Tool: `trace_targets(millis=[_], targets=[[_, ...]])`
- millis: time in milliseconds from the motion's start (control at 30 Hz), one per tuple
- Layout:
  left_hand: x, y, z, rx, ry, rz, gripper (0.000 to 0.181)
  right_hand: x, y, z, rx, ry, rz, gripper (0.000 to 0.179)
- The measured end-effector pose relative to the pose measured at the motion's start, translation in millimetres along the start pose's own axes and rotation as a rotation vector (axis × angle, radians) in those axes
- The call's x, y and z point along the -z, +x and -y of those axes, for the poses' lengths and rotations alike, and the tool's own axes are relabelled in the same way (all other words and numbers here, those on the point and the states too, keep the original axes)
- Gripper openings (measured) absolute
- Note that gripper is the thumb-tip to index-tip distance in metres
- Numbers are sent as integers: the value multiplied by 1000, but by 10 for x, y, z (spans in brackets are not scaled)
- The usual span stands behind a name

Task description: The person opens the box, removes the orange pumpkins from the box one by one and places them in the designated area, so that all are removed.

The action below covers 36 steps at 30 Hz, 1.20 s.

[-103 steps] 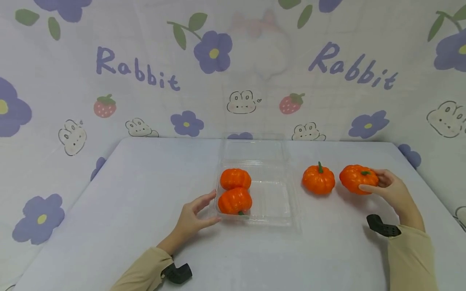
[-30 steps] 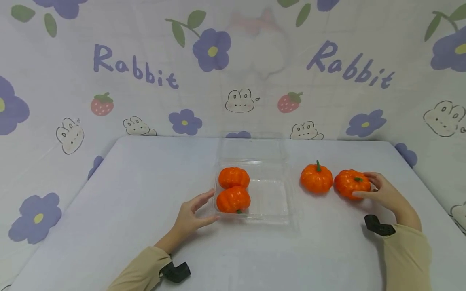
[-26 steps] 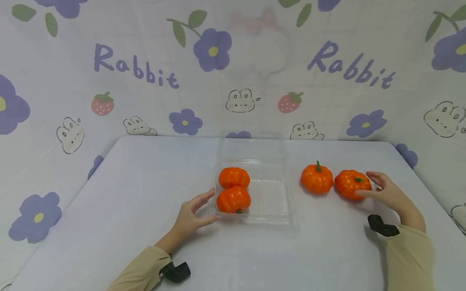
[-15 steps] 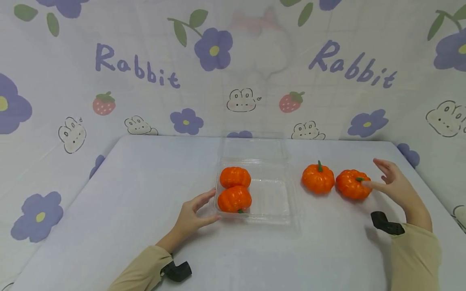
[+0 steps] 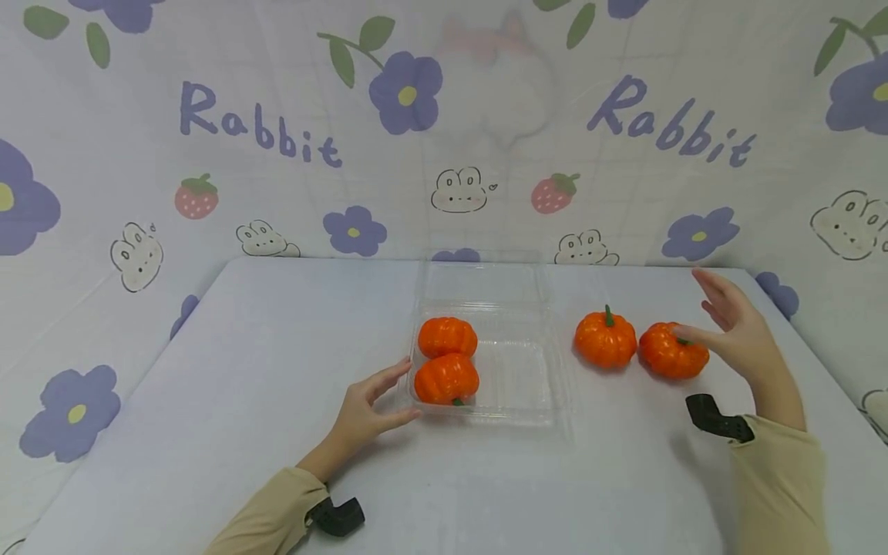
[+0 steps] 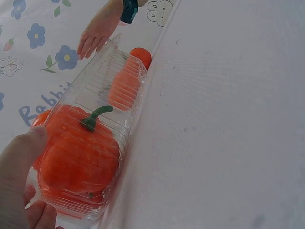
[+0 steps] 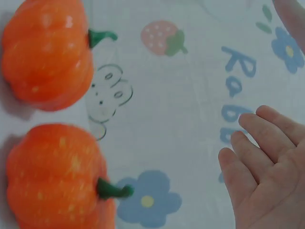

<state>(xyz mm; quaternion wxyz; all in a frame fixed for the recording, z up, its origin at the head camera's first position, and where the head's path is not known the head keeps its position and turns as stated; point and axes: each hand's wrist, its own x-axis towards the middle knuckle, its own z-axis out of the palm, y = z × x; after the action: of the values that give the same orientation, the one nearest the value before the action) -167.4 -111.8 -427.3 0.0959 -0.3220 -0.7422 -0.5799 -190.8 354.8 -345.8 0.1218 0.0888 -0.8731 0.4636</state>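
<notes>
As only the right wrist view shows, the right hand (image 7: 274, 186) (fingers extended) stands apart from two pumpkins (image 7: 59, 176).

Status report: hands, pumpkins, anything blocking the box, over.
Left hand steadies clear box. Right hand empty, by rightmost pumpkin. Two pumpkins boxed, two outside. Lid open, nothing blocking.

staged filming nook, can't tell if home or lab: white-topped bench (image 5: 277, 339), rabbit-and-flower printed backdrop cloth (image 5: 388, 173) closing off the back and both sides, pair of black wrist cameras (image 5: 711, 418).
</notes>
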Motion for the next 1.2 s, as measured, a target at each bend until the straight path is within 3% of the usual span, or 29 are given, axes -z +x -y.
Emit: trace_targets(millis=[167, 433, 700, 900, 1000, 1200], targets=[[-6, 7, -1, -22, 1, 1, 58, -47, 16, 138, 92, 27, -8, 84], [-23, 34, -4, -30, 16, 7, 55, -51, 0, 300, 163, 36, 13, 89], [7, 6, -6, -45, 22, -7, 55, -240, 26, 452, 366, 136, -15, 91], [1, 6, -10, -33, 18, -11, 55, -353, 48, 530, 416, 205, 10, 89], [-2, 8, -19, -32, 21, -12, 56, -390, 45, 539, 437, 295, 25, 88], [2, 13, -33, -61, 59, -15, 56, -484, 29, 613, 480, 341, 33, 85]])
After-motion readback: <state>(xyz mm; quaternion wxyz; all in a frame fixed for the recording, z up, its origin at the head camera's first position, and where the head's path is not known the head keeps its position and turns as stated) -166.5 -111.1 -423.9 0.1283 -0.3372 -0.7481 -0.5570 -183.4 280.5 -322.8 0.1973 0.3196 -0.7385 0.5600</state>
